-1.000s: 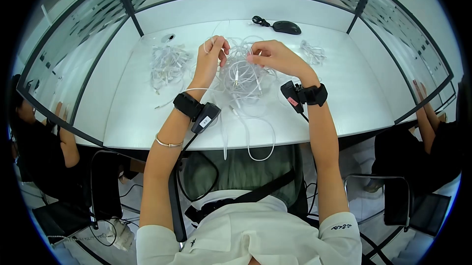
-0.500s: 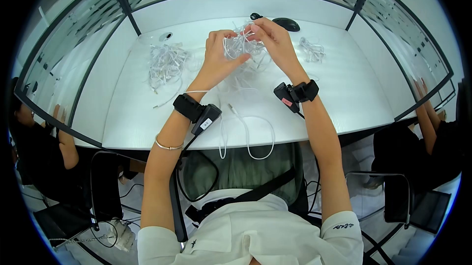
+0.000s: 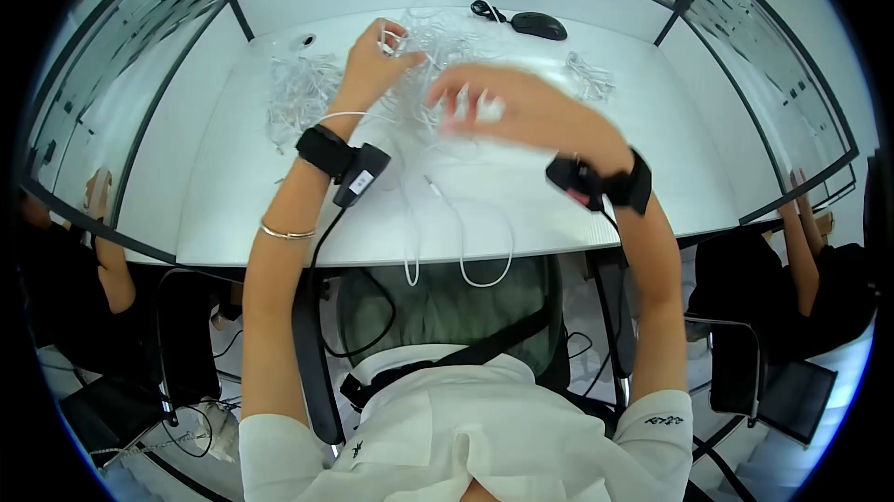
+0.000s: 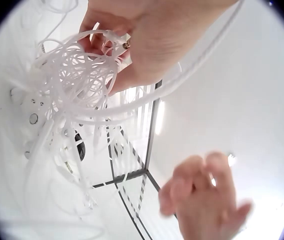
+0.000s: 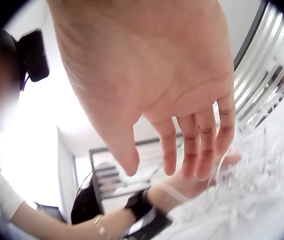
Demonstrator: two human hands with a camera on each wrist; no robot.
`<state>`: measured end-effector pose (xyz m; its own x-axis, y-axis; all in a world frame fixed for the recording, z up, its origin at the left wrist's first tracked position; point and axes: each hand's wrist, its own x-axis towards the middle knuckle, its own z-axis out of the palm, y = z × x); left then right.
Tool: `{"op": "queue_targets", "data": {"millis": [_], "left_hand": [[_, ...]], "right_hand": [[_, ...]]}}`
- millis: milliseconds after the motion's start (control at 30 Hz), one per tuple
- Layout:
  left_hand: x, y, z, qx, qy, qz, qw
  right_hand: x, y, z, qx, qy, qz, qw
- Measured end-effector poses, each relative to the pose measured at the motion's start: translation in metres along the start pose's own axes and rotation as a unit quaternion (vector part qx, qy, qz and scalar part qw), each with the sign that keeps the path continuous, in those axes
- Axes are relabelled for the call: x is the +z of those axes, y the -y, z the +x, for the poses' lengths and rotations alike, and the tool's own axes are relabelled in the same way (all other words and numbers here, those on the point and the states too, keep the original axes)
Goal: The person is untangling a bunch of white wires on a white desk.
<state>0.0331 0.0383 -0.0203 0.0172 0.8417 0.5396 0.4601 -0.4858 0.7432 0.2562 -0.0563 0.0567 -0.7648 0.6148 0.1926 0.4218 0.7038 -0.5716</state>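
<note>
A tangle of white cables (image 3: pixel 433 50) lies toward the back middle of the desk. My left hand (image 3: pixel 374 64) grips part of it with curled fingers; in the left wrist view the tangle (image 4: pixel 77 82) hangs at the fingers of that hand (image 4: pixel 147 45), a metal plug tip showing between them. One cable runs across the left wrist. My right hand (image 3: pixel 521 106), blurred, is held apart from the tangle on its right side. Its fingers are spread and loosely bent with nothing in them, as the right wrist view shows the palm (image 5: pixel 152 65).
Another pile of white cables (image 3: pixel 300 97) lies on the left, a smaller bundle (image 3: pixel 589 76) on the right. A black mouse (image 3: pixel 538 25) is at the back. Cable loops (image 3: pixel 510 246) hang over the desk's front edge. Low partitions surround the desk; people sit on both sides.
Both hands were at the tangle, which was lifted half a second ago. My right hand has let go and moved right and toward me; my left hand has shifted left. The head view has shifted slightly.
</note>
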Motion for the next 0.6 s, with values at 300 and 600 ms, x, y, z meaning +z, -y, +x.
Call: {"op": "queue_targets", "data": {"millis": [300,600], "left_hand": [[-0.015,0.006,0.021,-0.059,0.047,-0.052,0.996],[-0.033,0.01,0.07,-0.069,-0.083,-0.217,0.97]], "right_hand": [[0.059,-0.041,-0.002,-0.05,0.019,-0.147,0.988],[-0.001,-0.088,-0.028,0.141,-0.012,-0.101,0.985]]}}
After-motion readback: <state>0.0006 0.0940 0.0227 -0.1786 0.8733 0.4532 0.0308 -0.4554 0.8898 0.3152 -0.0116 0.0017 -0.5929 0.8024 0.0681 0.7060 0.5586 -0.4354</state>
